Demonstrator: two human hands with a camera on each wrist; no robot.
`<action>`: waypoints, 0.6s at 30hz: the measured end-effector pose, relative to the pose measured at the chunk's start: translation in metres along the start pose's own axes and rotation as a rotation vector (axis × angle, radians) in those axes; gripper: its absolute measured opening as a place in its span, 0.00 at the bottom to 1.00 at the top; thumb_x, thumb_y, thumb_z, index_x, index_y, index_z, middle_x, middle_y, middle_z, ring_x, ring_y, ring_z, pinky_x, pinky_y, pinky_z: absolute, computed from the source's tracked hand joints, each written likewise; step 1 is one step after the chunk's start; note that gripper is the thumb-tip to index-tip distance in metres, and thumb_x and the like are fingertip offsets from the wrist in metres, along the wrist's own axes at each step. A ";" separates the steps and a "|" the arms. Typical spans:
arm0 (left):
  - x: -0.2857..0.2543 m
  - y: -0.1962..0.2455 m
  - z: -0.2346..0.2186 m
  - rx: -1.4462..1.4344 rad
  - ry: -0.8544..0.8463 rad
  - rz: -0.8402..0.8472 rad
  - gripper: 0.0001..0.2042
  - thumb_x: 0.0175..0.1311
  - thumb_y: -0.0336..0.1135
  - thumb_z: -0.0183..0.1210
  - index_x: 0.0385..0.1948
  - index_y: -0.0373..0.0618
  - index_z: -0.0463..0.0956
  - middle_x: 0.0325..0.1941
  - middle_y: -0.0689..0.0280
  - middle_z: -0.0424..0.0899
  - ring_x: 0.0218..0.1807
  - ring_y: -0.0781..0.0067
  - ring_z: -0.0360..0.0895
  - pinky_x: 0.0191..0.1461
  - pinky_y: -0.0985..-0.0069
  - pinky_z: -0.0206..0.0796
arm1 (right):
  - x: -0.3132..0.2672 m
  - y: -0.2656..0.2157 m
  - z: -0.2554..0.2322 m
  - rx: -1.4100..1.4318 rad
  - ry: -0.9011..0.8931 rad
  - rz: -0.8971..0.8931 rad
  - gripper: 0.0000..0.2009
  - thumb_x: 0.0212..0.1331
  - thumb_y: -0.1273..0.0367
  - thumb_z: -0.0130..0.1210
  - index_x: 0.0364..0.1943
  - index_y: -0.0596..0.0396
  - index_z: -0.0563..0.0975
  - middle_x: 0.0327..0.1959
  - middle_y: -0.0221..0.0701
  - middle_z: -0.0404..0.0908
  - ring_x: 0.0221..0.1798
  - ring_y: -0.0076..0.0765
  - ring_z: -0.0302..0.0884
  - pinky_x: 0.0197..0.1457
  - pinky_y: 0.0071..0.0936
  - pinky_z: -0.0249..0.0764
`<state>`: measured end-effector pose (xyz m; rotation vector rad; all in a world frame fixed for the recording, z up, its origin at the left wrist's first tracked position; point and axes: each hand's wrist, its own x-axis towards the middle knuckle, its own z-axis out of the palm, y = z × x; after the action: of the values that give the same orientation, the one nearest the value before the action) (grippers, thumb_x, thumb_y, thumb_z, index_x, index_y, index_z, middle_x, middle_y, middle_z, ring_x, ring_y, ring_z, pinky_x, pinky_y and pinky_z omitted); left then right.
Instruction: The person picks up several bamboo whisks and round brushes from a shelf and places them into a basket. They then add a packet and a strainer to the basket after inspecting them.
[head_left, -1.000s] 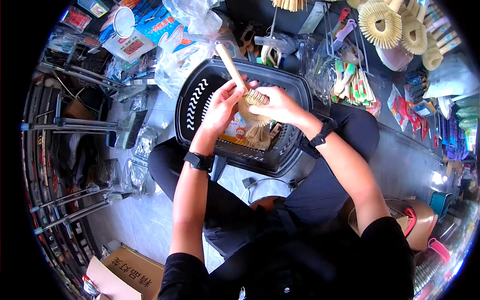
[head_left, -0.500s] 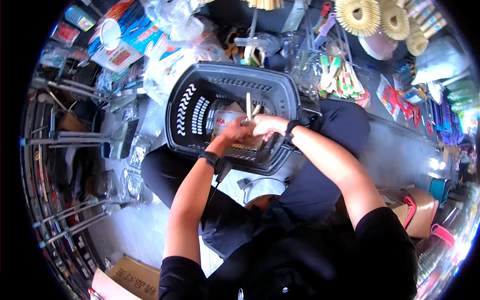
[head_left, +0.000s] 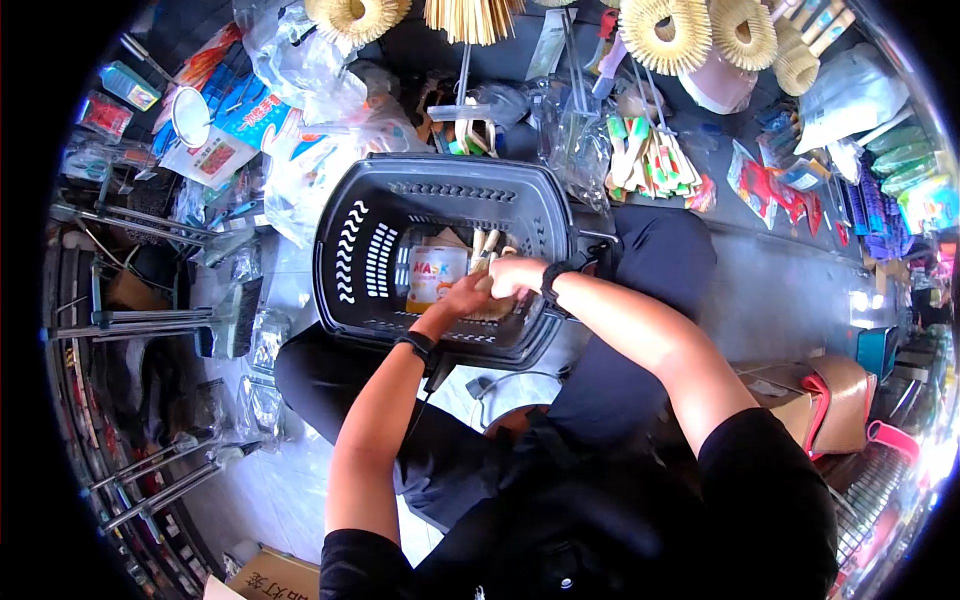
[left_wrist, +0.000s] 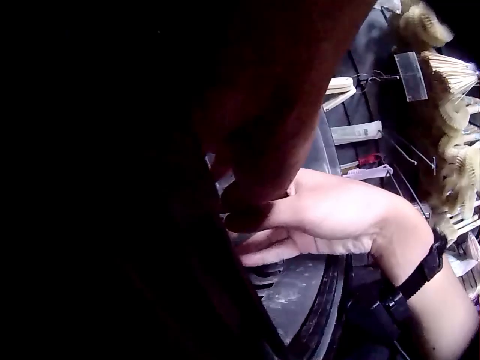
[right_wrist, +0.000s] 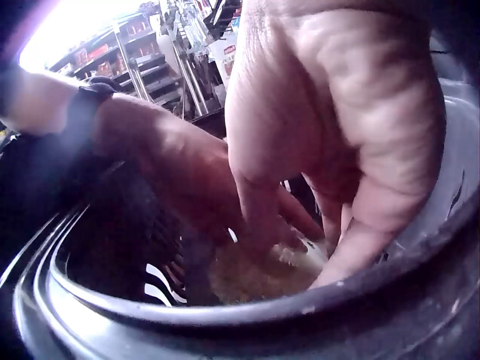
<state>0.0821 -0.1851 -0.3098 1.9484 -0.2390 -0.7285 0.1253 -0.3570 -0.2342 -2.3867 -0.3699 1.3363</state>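
Note:
Both hands reach down into a black plastic basket (head_left: pixel 345 320), close together at its right side. Under them, pale bristles (right_wrist: pixel 255 274) of a wooden-handled brush show in the right wrist view. My right hand (head_left: pixel 515 275) grips the brush from above, fingers pointing down. Beside it, my left hand (head_left: pixel 465 297) holds the same brush, its fingertips mostly hidden. Pale wooden handles (head_left: pixel 487 241) stand up just beyond the hands, inside the basket. A white and yellow pack marked MASK (head_left: pixel 435 272) lies on the left of the basket floor.
Round bristle brushes (head_left: pixel 665 35) hang on the rack ahead, with green-tipped wooden-handled tools (head_left: pixel 645 160) below. Plastic bags (head_left: pixel 310 170) lie beyond the basket at left. Metal rods (head_left: pixel 150 325) jut in from the left shelf. A cardboard box (head_left: pixel 270 577) sits at lower left.
The brush, held up over the basket a second ago, has been lowered into it by both hands. Its handle now stands near other handles. The head view has shifted, revealing more of the rack.

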 end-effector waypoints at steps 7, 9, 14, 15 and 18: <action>0.008 -0.005 -0.001 -0.014 0.029 0.040 0.19 0.62 0.36 0.59 0.54 0.39 0.79 0.53 0.48 0.85 0.58 0.52 0.82 0.61 0.65 0.71 | -0.001 -0.007 -0.004 -0.119 0.173 -0.131 0.16 0.49 0.70 0.58 0.40 0.66 0.85 0.40 0.55 0.86 0.43 0.52 0.88 0.42 0.44 0.83; 0.013 -0.004 -0.008 -0.024 0.111 0.054 0.18 0.62 0.35 0.59 0.52 0.37 0.79 0.52 0.49 0.86 0.56 0.54 0.83 0.59 0.65 0.72 | -0.010 -0.012 -0.013 -0.071 0.267 -0.132 0.16 0.49 0.70 0.58 0.41 0.67 0.85 0.40 0.56 0.86 0.45 0.54 0.87 0.47 0.44 0.83; -0.001 0.057 -0.035 -0.115 0.251 0.059 0.16 0.64 0.34 0.58 0.51 0.36 0.77 0.47 0.51 0.87 0.51 0.56 0.84 0.55 0.63 0.73 | 0.002 -0.012 -0.049 0.069 0.651 -0.396 0.09 0.54 0.68 0.58 0.30 0.58 0.85 0.29 0.49 0.85 0.34 0.51 0.87 0.39 0.41 0.80; 0.003 0.055 -0.040 -0.036 0.231 0.080 0.14 0.67 0.29 0.55 0.53 0.36 0.76 0.50 0.57 0.86 0.52 0.67 0.83 0.54 0.71 0.73 | -0.010 -0.017 -0.067 0.138 0.684 -0.399 0.08 0.54 0.67 0.59 0.29 0.58 0.84 0.29 0.47 0.85 0.34 0.48 0.87 0.39 0.39 0.80; -0.016 0.100 -0.053 -0.172 0.209 0.124 0.15 0.69 0.26 0.53 0.55 0.36 0.75 0.49 0.60 0.86 0.51 0.70 0.83 0.54 0.73 0.74 | -0.028 -0.021 -0.125 0.172 0.827 -0.386 0.09 0.54 0.65 0.62 0.30 0.57 0.84 0.29 0.43 0.86 0.35 0.40 0.88 0.40 0.34 0.81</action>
<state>0.1143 -0.1858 -0.2002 1.8118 -0.1620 -0.4453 0.2173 -0.3741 -0.1437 -2.3189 -0.4107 0.1587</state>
